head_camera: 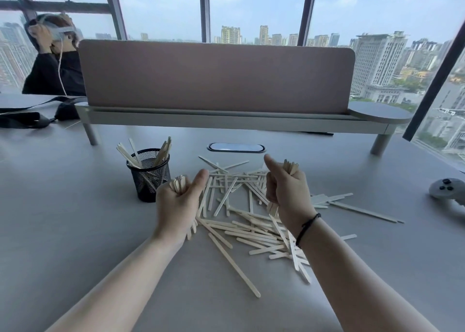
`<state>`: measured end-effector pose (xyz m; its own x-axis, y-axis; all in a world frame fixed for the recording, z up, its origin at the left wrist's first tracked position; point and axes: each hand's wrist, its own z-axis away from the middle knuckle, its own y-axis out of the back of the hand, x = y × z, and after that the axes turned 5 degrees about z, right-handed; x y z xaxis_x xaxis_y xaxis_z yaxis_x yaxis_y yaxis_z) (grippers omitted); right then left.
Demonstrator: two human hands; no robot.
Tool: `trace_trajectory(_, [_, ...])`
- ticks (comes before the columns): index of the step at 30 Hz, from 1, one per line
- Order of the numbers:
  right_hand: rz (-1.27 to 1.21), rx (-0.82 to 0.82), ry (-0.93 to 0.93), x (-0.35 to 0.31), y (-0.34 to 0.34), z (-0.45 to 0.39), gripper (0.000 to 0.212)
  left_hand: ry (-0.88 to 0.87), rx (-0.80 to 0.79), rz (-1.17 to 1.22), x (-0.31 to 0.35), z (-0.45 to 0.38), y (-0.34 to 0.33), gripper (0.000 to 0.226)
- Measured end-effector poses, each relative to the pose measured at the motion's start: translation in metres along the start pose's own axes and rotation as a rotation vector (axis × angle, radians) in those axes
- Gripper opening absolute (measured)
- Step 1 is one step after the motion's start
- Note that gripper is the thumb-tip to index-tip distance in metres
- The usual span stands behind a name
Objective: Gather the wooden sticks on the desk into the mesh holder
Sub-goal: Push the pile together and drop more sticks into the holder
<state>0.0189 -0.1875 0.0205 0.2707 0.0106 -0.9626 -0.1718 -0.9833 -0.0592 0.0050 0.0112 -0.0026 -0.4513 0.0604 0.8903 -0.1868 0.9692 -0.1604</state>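
Note:
A black mesh holder (150,178) stands on the grey desk left of centre, with several pale wooden sticks (161,150) leaning in it. Many loose wooden sticks (246,231) lie scattered in a pile on the desk between and under my hands. My left hand (177,203) is a fist around an upright bundle of sticks, thumb raised, just right of the holder. My right hand (286,191) grips another upright bundle, whose ends show above and below the fist, over the pile's right side.
A raised shelf with a pink divider panel (216,77) spans the desk's back. A cable port (236,147) sits behind the pile. A grey controller (446,189) lies at the right edge. A seated person (54,62) and black straps (30,116) are at far left.

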Motion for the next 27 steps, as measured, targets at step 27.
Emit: trace_trajectory(27, [-0.288, -0.252, -0.229, -0.061, -0.161, -0.020, 0.057, 0.260, 0.203, 0.416, 0.075, -0.091, 0.063, 0.058])
